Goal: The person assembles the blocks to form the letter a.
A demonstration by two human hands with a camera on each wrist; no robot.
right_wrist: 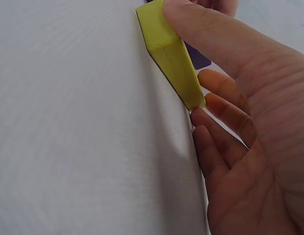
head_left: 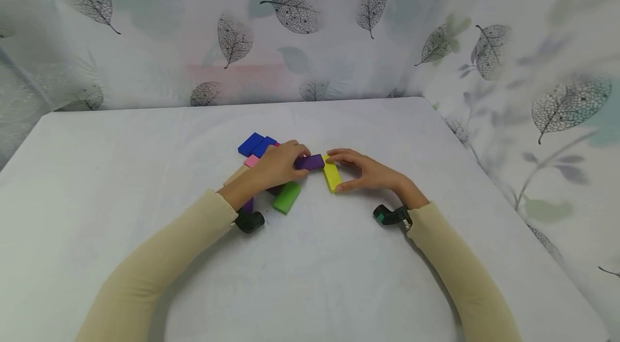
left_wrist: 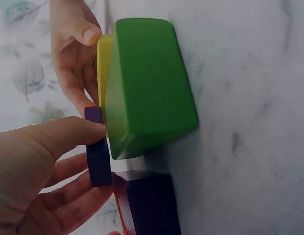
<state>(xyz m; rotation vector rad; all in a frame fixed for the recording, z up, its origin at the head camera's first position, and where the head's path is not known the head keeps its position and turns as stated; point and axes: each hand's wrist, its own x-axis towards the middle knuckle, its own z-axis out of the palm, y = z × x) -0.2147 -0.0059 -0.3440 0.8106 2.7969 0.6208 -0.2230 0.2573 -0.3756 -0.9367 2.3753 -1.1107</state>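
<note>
My left hand [head_left: 277, 166] pinches a purple block [head_left: 311, 162] between thumb and fingers. The far end of that block meets a yellow block [head_left: 332, 176] near its upper end. Thumb and fingers of my right hand [head_left: 369, 171] hold the yellow block at its two ends; in the right wrist view the yellow block [right_wrist: 174, 63] lies on the white surface. A green block [head_left: 287, 198] lies just below my left hand and looms large in the left wrist view. Other blocks are partly hidden under that hand and wrist.
Two blue blocks [head_left: 251, 144] lie beyond my left hand, with a pink block [head_left: 251, 161] nearer. A tan block [head_left: 235, 175] and another purple block [head_left: 248, 205] show beside the left wrist. A leaf-patterned curtain [head_left: 310, 56] stands behind the white table [head_left: 121, 169].
</note>
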